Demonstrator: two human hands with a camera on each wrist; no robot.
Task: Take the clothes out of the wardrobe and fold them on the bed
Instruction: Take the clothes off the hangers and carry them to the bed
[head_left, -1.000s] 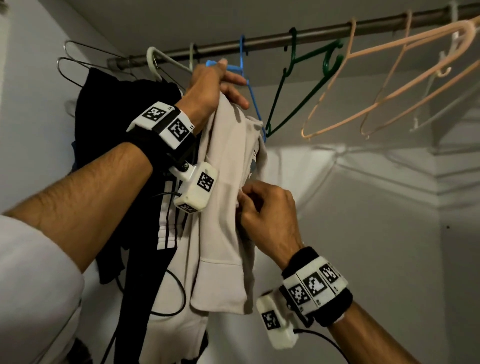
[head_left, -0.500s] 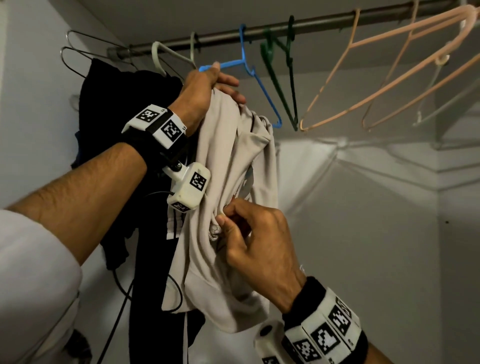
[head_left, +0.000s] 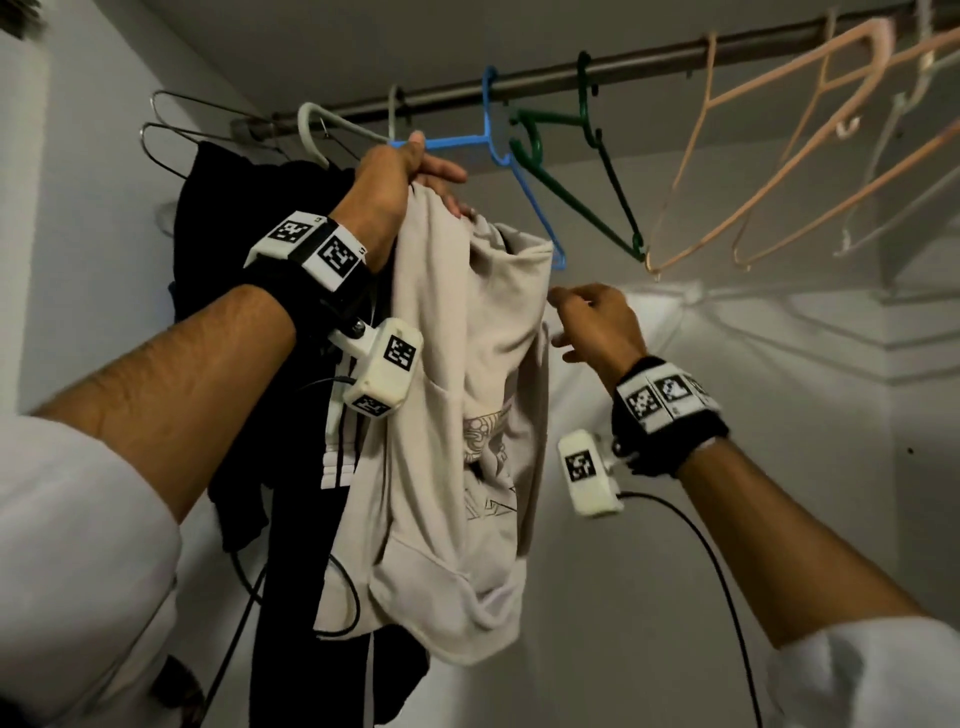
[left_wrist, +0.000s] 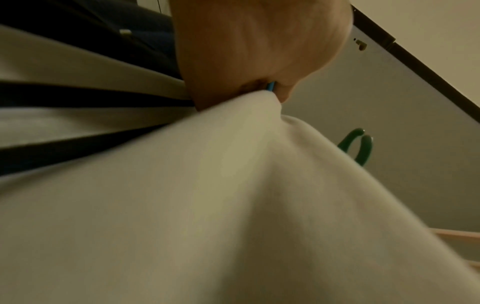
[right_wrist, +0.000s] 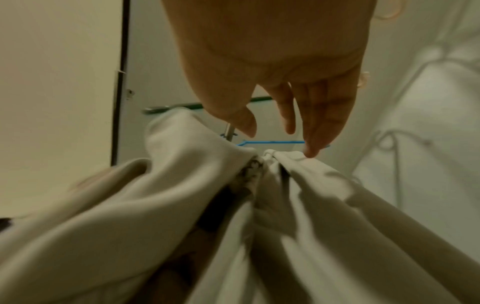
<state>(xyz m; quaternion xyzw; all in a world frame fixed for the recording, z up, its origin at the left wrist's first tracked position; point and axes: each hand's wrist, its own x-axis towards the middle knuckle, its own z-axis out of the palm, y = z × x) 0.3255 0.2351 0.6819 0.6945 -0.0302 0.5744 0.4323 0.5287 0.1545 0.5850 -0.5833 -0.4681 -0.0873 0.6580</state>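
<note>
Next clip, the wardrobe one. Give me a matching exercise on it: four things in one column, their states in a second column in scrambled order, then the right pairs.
Things
1. left hand
2. right hand
3. green hanger
4. black garment

States
A. hangs bare on the rail, no clothing on it
B. hangs at the left end of the rail, behind the left forearm
C. grips the top of the beige garment at the blue hanger
D. open, fingers loose beside the beige garment's edge

Pairs: 1-C, 2-D, 3-A, 4-B
</note>
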